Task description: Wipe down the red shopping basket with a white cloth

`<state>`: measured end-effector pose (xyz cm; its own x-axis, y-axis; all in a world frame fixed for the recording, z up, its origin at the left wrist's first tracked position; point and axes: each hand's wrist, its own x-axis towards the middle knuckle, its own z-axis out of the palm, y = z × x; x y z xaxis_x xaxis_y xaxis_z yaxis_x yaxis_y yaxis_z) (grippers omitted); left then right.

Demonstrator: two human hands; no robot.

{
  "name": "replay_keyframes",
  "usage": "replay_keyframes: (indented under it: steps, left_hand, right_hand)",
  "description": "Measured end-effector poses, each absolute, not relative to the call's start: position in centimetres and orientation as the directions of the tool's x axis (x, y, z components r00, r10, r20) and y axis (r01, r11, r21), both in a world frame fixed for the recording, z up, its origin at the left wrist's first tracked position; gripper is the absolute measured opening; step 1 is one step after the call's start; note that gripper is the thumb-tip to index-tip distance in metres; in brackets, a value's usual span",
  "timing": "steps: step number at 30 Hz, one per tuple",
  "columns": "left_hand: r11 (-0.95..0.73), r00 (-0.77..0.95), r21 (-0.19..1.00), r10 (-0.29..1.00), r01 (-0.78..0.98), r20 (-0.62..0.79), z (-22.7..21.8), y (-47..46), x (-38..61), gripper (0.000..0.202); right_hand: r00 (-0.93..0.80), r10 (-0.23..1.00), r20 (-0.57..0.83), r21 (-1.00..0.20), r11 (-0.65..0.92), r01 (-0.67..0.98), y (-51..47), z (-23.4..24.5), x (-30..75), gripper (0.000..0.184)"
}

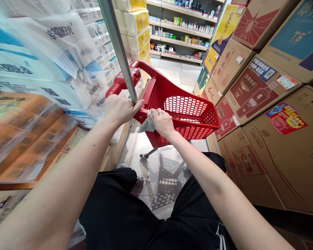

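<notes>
A red plastic shopping cart (159, 85) with perforated basket walls stands in the aisle in front of me. My left hand (120, 110) is closed on its near red frame, the thumb lying across the foot of a metal pole (118, 41) that slants up toward the top of the view. What its fingers wrap around is partly hidden. To its right, my right hand (162, 122) presses a crumpled grey cloth (147, 125) against the cart's near rim. Part of the cloth hangs below the fingers.
Plastic-wrapped white packs (49, 45) and orange packs (23, 128) are stacked along the left. Cardboard cartons (276, 132) rise along the right side. Shelves of small bottles (190, 26) stand at the far end of the tiled floor (172, 66). A cart wheel (144, 156) rests near my feet.
</notes>
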<state>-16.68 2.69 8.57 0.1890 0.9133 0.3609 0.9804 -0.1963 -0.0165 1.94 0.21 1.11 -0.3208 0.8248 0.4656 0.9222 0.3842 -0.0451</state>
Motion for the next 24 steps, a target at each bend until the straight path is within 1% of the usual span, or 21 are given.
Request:
replay_keyframes:
  steps: [3, 6, 10, 11, 13, 16, 18, 21, 24]
  left_hand:
    - [-0.21, 0.199, -0.011, 0.907, 0.978, 0.372, 8.3, 2.8, -16.6, 0.082]
    - [-0.221, 0.204, 0.002, 0.904, 0.975, 0.376, 8.3, 2.7, -16.7, 0.079]
    - [-0.25, 0.249, -0.044, 0.901, 0.967, 0.356, 8.7, 2.3, -16.9, 0.078]
    - [-0.25, 0.255, -0.058, 0.902, 0.966, 0.348, 8.9, 2.3, -17.0, 0.079]
    - [-0.238, 0.247, -0.069, 0.905, 0.969, 0.346, 9.1, 2.3, -17.1, 0.08]
    - [-0.231, 0.233, -0.05, 0.902, 0.972, 0.364, 9.1, 2.3, -17.1, 0.079]
    - [-0.226, 0.225, -0.044, 0.899, 0.973, 0.376, 9.0, 2.3, -16.9, 0.079]
    - [-0.217, 0.221, -0.054, 0.9, 0.975, 0.376, 8.8, 2.2, -16.6, 0.08]
    - [-0.215, 0.218, -0.051, 0.901, 0.975, 0.375, 8.6, 2.0, -16.4, 0.082]
  right_hand:
    - [-0.316, 0.823, 0.472, -0.051, 0.384, 0.922, 0.4, 1.1, 1.7, 0.041]
    - [-0.352, 0.803, 0.481, -0.059, 0.43, 0.901, 0.5, 1.1, 2.0, 0.041]
    - [-0.44, 0.758, 0.482, -0.033, 0.518, 0.855, 0.4, 0.3, 4.5, 0.042]
    - [-0.442, 0.761, 0.475, -0.025, 0.513, 0.858, 0.3, -0.2, 5.6, 0.041]
    - [-0.396, 0.801, 0.449, -0.015, 0.45, 0.893, 0.0, -1.2, 8.5, 0.039]
    - [-0.32, 0.851, 0.417, 0.009, 0.348, 0.937, -0.5, -2.5, 13.0, 0.036]
    - [-0.305, 0.859, 0.412, 0.026, 0.323, 0.946, -0.8, -3.0, 15.0, 0.036]
    - [-0.299, 0.852, 0.43, 0.023, 0.32, 0.947, -1.1, -3.2, 15.9, 0.037]
    - [-0.303, 0.838, 0.454, -0.016, 0.347, 0.938, -1.3, -3.0, 14.7, 0.039]
